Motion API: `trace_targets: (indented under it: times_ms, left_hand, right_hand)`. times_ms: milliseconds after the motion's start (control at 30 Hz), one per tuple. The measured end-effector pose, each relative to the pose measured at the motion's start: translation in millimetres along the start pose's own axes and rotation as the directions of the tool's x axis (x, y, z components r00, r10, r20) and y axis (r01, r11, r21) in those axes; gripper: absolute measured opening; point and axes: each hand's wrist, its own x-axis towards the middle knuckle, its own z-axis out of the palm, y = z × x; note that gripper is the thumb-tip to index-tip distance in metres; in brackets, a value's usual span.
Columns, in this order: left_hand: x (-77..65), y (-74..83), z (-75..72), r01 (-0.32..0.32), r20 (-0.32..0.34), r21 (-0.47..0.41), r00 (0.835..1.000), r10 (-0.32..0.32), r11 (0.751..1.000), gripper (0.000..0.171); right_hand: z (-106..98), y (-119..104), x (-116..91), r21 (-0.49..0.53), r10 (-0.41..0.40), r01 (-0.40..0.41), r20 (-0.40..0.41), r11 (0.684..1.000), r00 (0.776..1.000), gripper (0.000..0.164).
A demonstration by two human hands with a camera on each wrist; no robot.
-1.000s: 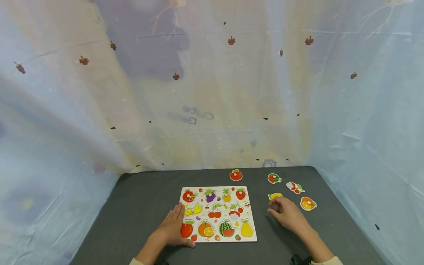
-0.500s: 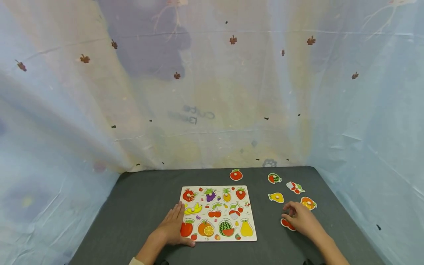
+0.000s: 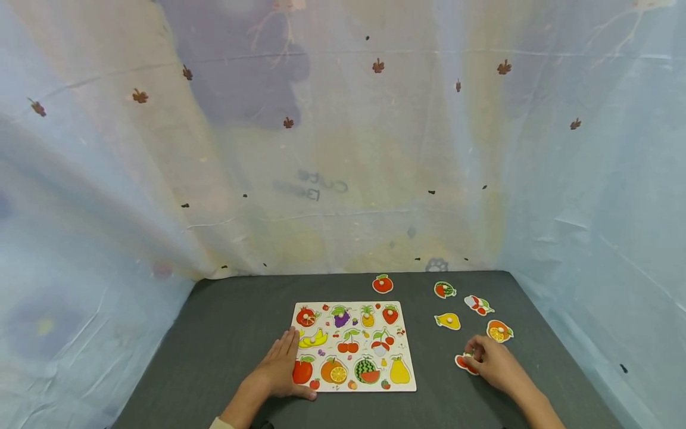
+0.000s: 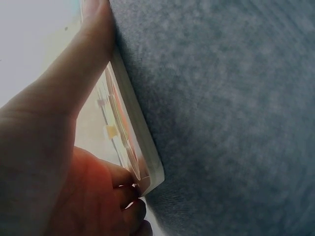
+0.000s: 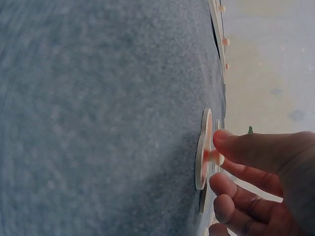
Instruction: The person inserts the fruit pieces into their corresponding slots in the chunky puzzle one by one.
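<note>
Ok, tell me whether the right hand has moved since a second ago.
Yes: in the head view, the right hand has shifted rightward, farther from the puzzle board.

Dark grey table (image 3: 230, 333), fruit puzzle board (image 3: 370, 387), scattered knobbed fruit pieces (image 3: 447, 321)

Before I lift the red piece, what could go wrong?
The red piece might slip: the right grip is at its small knob, but a firm pinch isn't visible. The orange piece lies close by and could get nudged. The left grip rests on the left edge of the board, which could shift if pressed.
</note>
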Motion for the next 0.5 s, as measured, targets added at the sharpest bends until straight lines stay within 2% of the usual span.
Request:
trace_targets:
  times_ms: [133,500]
  left_hand:
    - [1.1,-2.0,2.7,-0.007,0.008,-0.014,1.000,0.008,1.000,0.153]
    - [0.2,1.6,1.9,0.003,-0.011,0.038,1.000,-0.002,0.999,0.147]
  right_hand:
    - [0.3,1.5,-1.3,0.004,-0.005,0.005,-0.008,1.000,1.000,0.018]
    - [1.3,5.3,-2.3,-0.001,0.013,-0.013,-0.027,1.000,1.000,0.020]
